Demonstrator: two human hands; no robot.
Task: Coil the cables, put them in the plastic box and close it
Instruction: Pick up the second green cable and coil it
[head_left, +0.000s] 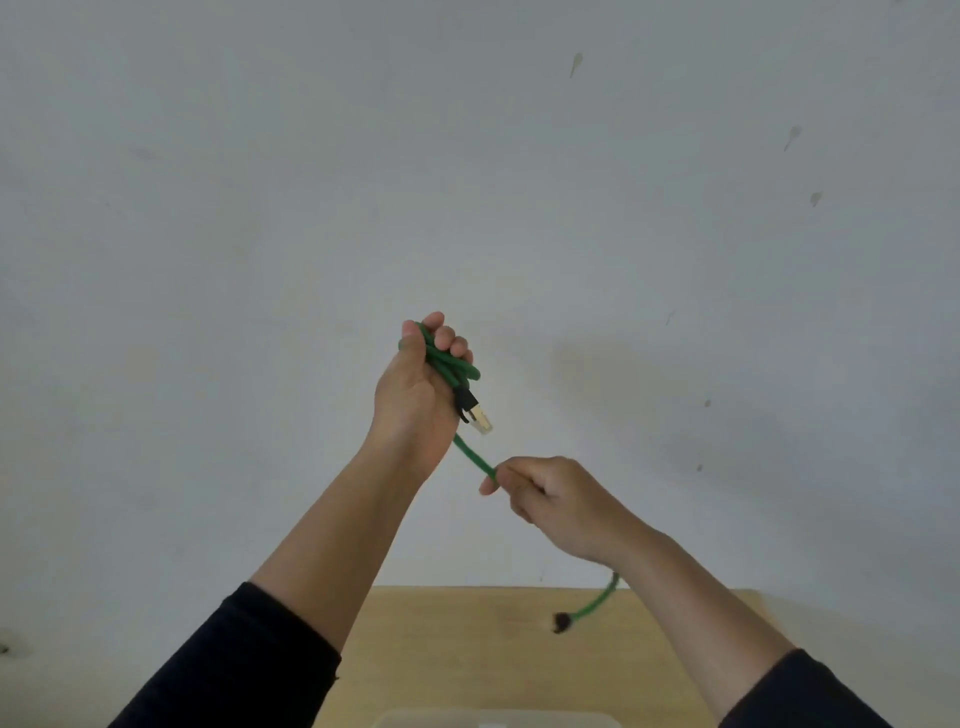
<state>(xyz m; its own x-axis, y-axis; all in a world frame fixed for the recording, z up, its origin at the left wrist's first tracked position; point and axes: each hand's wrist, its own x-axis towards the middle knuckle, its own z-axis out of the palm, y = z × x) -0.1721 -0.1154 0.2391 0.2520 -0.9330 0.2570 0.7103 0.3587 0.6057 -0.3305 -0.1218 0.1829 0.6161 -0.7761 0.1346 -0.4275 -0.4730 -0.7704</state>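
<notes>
- The wall (467, 156), pale grey and flecked with small marks, fills most of what I see from the head camera.
- The counter (467, 649), light wood, shows only along the bottom edge, between the two dark sleeves.
- The plastic box (493, 719) barely enters view at the bottom of the picture, resting on the counter; I cannot tell whether its lid is on.
- My left hand (421, 395) is raised in front of the wall, its fingers curled tight round a bundle of loops of the green cable (452, 366).
- My right hand (550, 499), lower and to the right, has its fingers closed on the straight run of cable that leaves the bundle.
- The loose tail hangs below my right wrist, and its dark end plug (561, 622) dangles over the counter.
- The other plug (478, 413), black with a gold tip, sticks out beneath the left fist.
- Step in hand, as I judge it: coiling, with this cable mostly wound and nothing boxed.
- The next move calls for bringing the remaining tail up into one more loop, then lowering the bundle into the box without letting it spring open.
</notes>
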